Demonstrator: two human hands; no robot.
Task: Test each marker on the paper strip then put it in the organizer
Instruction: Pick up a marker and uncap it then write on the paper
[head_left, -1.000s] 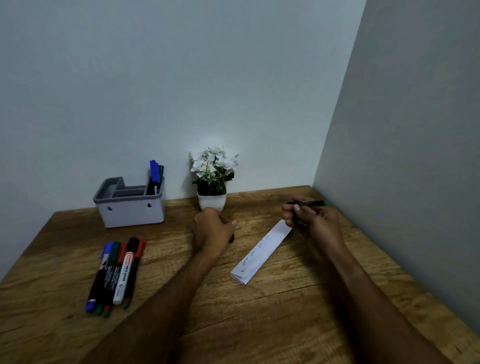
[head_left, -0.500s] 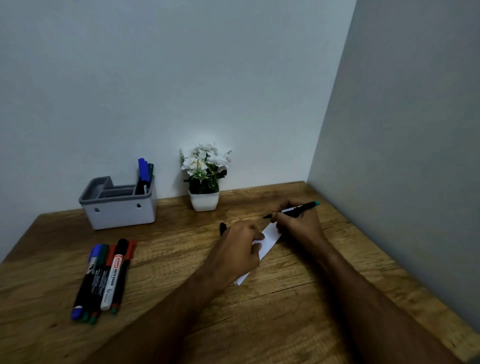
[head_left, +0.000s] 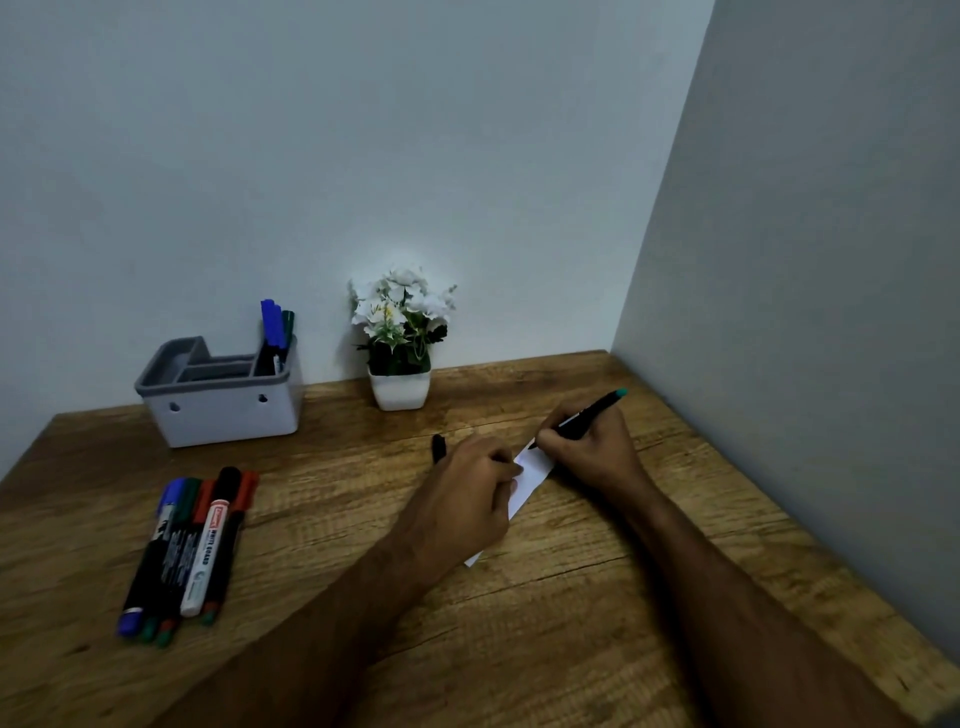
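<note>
marker tip has come down on the paper strip

the right hand (head_left: 589, 449) holds the green-ended marker (head_left: 582, 418) like a pen, its tip now on the far end of the paper strip (head_left: 532, 467); a second ago it was raised. the left hand (head_left: 467, 493) moved onto the strip, pressing it down and gripping the black cap (head_left: 439, 447). the organizer (head_left: 223, 400) stands far left of both hands.

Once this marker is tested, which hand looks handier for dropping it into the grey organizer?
Probably the right hand: it already grips the marker. The left hand lies nearer the organizer but presses on the paper strip and holds the cap.
</note>
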